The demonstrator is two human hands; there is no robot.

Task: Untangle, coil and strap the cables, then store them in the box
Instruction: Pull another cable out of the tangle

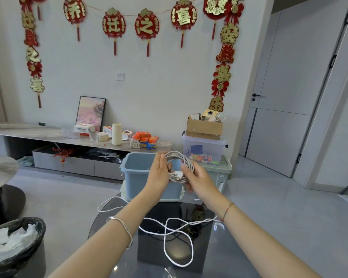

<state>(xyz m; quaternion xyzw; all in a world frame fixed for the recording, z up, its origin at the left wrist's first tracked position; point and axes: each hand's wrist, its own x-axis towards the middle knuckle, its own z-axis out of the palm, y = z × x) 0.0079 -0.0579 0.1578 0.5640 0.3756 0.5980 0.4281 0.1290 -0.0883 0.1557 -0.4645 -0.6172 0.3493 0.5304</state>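
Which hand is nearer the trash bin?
Left. The left hand sits up and right of the bin, holding the cable coil; the right hand grips it farther right.

White cable wound into a round coil (181, 167), two white plugs at its lower edge, gripped between left hand (159, 173) and right hand (199, 181), before the open pale blue box (137, 173) at the table's (219, 257) 12 o'clock; a second white cable (164, 245) sprawls in loose loops, centre to 6 o'clock; a short white strap (217, 226) curls at 3 o'clock.
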